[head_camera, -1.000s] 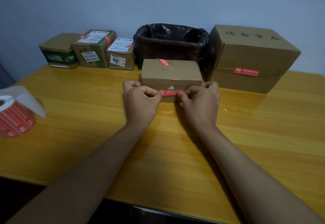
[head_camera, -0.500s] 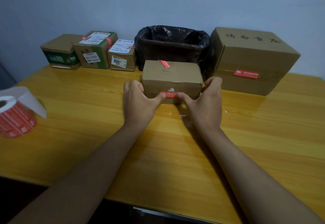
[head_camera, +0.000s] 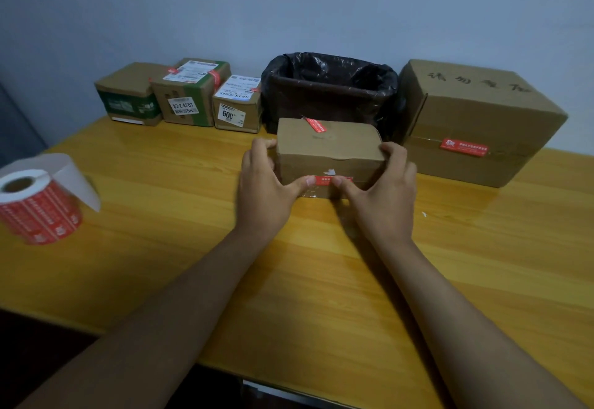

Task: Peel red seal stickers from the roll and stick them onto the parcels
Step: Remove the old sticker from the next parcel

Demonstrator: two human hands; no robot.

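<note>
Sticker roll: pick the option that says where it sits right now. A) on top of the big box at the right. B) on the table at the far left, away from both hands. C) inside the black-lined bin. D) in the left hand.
B: the sticker roll lies on the table at the far left, while the left hand and right hand grip the small parcel at the centre.

Both hands have opened out from pinching the red sticker point(head_camera: 324, 180) at the near face of the small parcel point(head_camera: 328, 151); the left hand point(head_camera: 266, 183) and right hand point(head_camera: 385, 190) now clasp its ends, thumbs pressing the sticker flat.
</note>
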